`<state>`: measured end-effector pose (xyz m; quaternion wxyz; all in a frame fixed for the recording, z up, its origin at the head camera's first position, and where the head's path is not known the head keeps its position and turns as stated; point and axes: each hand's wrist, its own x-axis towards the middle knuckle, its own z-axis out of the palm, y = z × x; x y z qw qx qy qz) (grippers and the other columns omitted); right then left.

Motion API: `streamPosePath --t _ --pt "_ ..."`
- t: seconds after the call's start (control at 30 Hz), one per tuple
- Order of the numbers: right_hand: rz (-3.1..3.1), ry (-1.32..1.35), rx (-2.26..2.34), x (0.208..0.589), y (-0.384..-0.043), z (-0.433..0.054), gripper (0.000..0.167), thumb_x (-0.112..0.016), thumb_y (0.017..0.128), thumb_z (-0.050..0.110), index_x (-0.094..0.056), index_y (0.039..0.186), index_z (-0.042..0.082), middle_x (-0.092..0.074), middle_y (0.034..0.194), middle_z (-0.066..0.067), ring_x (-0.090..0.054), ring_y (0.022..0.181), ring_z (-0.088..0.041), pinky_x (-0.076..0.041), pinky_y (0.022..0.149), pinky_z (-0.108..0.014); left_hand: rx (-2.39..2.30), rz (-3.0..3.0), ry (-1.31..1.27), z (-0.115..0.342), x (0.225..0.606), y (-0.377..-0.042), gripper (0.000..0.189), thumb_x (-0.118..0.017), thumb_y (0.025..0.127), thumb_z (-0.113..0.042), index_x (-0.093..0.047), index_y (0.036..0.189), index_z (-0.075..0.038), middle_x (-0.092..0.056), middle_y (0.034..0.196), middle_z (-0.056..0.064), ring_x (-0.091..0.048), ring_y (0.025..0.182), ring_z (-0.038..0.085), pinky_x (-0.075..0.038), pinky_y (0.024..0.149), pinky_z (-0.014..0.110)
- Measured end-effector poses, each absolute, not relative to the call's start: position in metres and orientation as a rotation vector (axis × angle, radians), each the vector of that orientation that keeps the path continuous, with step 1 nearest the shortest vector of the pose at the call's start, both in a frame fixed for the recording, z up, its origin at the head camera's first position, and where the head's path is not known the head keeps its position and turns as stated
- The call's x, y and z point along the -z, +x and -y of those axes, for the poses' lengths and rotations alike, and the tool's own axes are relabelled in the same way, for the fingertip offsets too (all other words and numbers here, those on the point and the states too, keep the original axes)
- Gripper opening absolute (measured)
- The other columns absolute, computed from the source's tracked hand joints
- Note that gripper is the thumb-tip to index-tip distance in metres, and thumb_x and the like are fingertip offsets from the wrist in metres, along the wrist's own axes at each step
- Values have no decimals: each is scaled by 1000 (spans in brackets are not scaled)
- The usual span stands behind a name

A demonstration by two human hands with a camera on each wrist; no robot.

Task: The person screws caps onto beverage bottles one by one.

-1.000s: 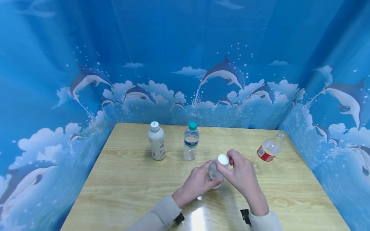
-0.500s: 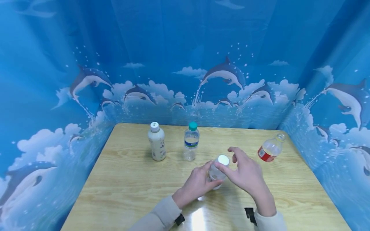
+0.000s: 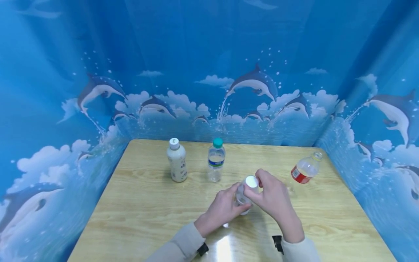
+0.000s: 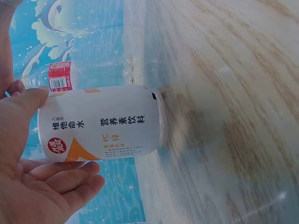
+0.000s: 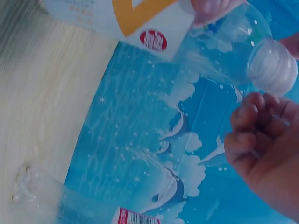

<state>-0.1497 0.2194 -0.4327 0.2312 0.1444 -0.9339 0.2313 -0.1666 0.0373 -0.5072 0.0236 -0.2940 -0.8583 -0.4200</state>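
Note:
A clear drink bottle [image 4: 93, 123] with a white and orange label and a white cap [image 3: 251, 181] stands upright near the middle of the table. My left hand [image 3: 224, 206] grips its body; in the left wrist view the thumb and fingers wrap around the upper label. At the top, my right hand [image 3: 273, 196] pinches the cap between thumb and forefinger. Seen from the right wrist, the cap [image 5: 273, 67] sits on the bottle's neck, with the other fingers [image 5: 243, 140] curled below it.
Behind the hands stand a white bottle [image 3: 178, 163] and a clear water bottle [image 3: 216, 163] with a green cap. To the right is an uncapped clear bottle [image 3: 306, 169] with a red label. A dolphin-print curtain [image 3: 209, 72] borders the wooden table [image 3: 131, 218].
Half a second ago my right hand had its fingers spread away from the cap; now they are back around it. The left hand and bottle have stayed in place.

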Motion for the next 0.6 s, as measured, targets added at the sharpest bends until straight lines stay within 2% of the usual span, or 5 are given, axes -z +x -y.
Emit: streamPosePath --t 0.17,0.27,0.37,0.47,0.6 --pt "2443 386 -451 433 -152 -215 65 -67 92 69 -43 66 15 -26 55 10 -20 48 -3 -16 43 -22 1305 2693 -879 -37 507 -166 76 -76 95 -50 -49 155 -12 -76 127 9 -74 105 9 -59 87 17" --pt "2488 319 -423 429 -148 -218 68 -65 88 78 -48 68 15 -26 53 11 -22 45 -5 -16 42 -24 1291 2704 -869 -37 507 -165 78 -75 95 -52 -48 156 -11 -76 124 9 -73 100 8 -58 82 15" --pt "2621 249 -501 421 -144 -222 52 -74 89 65 -65 90 13 -47 61 6 -35 49 -7 -26 44 -26 1273 2709 -855 -38 507 -166 78 -76 94 -52 -50 154 -10 -76 123 9 -74 104 11 -59 85 18" --pt "2708 272 -593 418 -141 -226 47 -77 91 47 -68 124 14 -64 86 1 -44 61 -8 -34 49 -25 1281 2706 -845 -38 507 -167 76 -78 93 -50 -52 151 -8 -76 124 9 -75 108 16 -61 88 23" --pt "2680 395 -664 423 -141 -231 41 -76 90 33 -68 128 20 -67 103 5 -44 68 -5 -35 51 -21 1287 2697 -855 -37 507 -167 75 -78 93 -50 -53 149 -7 -76 124 10 -75 109 16 -61 90 23"
